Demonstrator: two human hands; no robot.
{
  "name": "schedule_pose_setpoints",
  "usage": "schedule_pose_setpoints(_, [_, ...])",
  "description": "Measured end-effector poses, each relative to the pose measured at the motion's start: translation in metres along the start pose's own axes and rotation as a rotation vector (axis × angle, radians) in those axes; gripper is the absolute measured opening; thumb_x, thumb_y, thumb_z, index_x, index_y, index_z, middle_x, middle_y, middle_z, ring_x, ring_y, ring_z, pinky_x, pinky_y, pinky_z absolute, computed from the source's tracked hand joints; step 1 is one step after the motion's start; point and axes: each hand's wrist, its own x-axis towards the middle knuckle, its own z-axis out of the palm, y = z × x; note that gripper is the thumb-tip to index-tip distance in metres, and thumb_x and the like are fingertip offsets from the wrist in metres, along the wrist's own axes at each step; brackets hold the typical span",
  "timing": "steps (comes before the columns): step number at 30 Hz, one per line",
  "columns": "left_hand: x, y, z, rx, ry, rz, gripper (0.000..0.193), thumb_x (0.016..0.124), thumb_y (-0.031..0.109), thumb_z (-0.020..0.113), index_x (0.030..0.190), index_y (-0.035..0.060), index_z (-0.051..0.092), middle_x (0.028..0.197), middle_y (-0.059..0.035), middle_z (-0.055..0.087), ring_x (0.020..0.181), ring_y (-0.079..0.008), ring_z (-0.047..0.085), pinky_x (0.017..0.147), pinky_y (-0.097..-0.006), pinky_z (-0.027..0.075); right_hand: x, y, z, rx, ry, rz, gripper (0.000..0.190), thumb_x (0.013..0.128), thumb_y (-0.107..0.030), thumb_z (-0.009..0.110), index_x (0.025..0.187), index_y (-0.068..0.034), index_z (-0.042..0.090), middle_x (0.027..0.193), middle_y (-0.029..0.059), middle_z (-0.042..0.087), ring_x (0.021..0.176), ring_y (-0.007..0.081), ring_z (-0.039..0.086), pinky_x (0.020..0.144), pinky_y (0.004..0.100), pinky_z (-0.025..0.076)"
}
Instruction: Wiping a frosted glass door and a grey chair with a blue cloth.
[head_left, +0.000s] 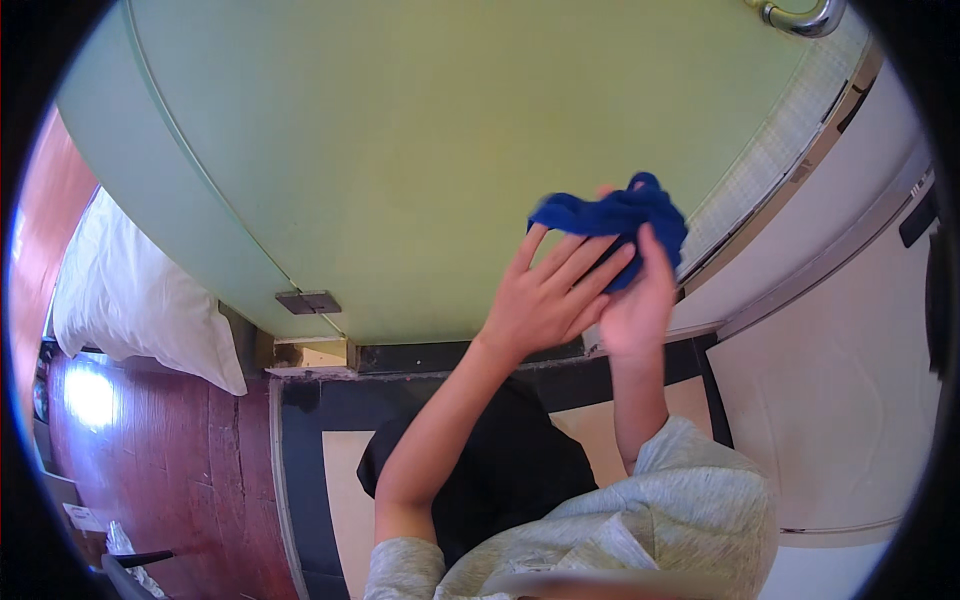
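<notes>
A bunched dark blue cloth (600, 214) is held up between both hands, in front of a greenish frosted glass door (420, 150). My left hand (551, 289) has its fingers spread, with the fingertips on the cloth's lower left edge. On the right, my right hand (643, 300) grips the cloth's right part, thumb up in front of it; its other fingers are mostly hidden behind the fabric. The two hands are side by side, close together at the fingers of the left one.
A curved metal door handle (810, 19) is at the top right. Low on the glass sits a metal hinge (308, 301). A white pillow (150, 292) lies at the left, above a reddish wooden floor (187, 450). A pale panel (825, 390) stands at the right.
</notes>
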Motion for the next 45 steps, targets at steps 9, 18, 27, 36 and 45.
schedule_pose_setpoints(9, [-0.118,0.049,0.060,-0.419,-1.060,-0.142,0.049,0.086,0.027,0.058,0.132,0.0099,0.051,0.111,-0.0132,0.062,0.101,-0.0310,0.063,0.091,-0.0473,0.045,0.120,-0.048,0.014,-0.264,0.523,-1.004,0.025,0.095,-0.020,0.053,0.101,0.002,0.062,0.108,0.0088,0.062,0.095,0.0202,0.056,0.089,0.0318,0.043])
schedule_pose_setpoints(18, [-0.138,0.076,0.087,-0.184,-1.490,-0.259,0.039,0.089,0.043,0.053,0.105,0.0122,0.071,0.098,-0.0080,0.072,0.094,-0.0256,0.068,0.081,-0.0407,0.050,0.108,0.051,-0.015,-1.856,-0.378,-1.089,0.073,0.082,-0.032,0.062,0.146,-0.008,0.036,0.156,0.0181,0.022,0.143,0.0387,0.020,0.112,0.0607,0.006])
schedule_pose_setpoints(27, [-0.144,0.072,0.099,-0.204,-1.481,-0.196,0.039,0.089,0.044,0.053,0.104,0.0121,0.070,0.099,-0.0094,0.071,0.094,-0.0262,0.068,0.077,-0.0406,0.052,0.160,-0.071,-0.031,-1.502,0.112,-1.377,0.071,0.077,0.004,0.036,0.148,-0.004,0.032,0.158,0.0205,0.015,0.147,0.0346,0.011,0.115,0.0474,0.010])
schedule_pose_setpoints(36, [-0.140,0.078,0.085,-0.190,-1.457,-0.224,0.032,0.089,0.037,0.055,0.100,0.0134,0.074,0.100,-0.0080,0.072,0.094,-0.0225,0.069,0.075,-0.0367,0.051,0.082,0.120,0.058,-1.615,-0.164,-0.884,0.081,0.066,-0.010,0.051,0.146,-0.015,0.038,0.154,0.0205,0.025,0.135,0.0423,0.035,0.106,0.0681,0.013])
schedule_pose_setpoints(45, [-0.147,0.070,0.094,-0.201,-1.467,-0.193,0.040,0.090,0.044,0.051,0.109,0.0130,0.068,0.107,-0.0104,0.068,0.103,-0.0271,0.064,0.085,-0.0404,0.049,0.118,0.026,-0.050,-1.451,-0.047,-1.199,0.057,0.098,-0.029,0.041,0.149,-0.005,0.030,0.155,0.0200,0.022,0.146,0.0317,0.018,0.113,0.0558,0.003])
